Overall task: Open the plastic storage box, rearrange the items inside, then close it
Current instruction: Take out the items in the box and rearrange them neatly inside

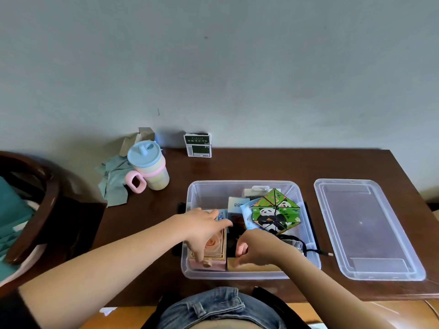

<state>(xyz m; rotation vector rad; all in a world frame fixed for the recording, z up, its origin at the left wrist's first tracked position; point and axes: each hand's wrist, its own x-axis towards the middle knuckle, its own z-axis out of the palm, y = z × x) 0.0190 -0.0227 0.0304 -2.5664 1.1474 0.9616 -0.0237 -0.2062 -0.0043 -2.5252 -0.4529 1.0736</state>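
The clear plastic storage box (247, 186) stands open on the brown table, its lid (365, 224) lying flat to the right. Inside at the left is a pink box with a rose (215, 248). My left hand (204, 229) grips that pink box from above, thumb down its front side. My right hand (256, 248) is inside the box beside it, fingers curled over a dark item that is mostly hidden. A green panda-print folded toy (275, 213) leans in the right half, with a white card box marked 88 (237, 205) behind.
A pastel cup with a blue lid and pink handle (149, 167) stands at the back left on a green cloth (114, 181). A small green and white packet (198, 144) leans on the wall. A black cable (316, 251) trails out of the box. A chair (33, 205) is at the left.
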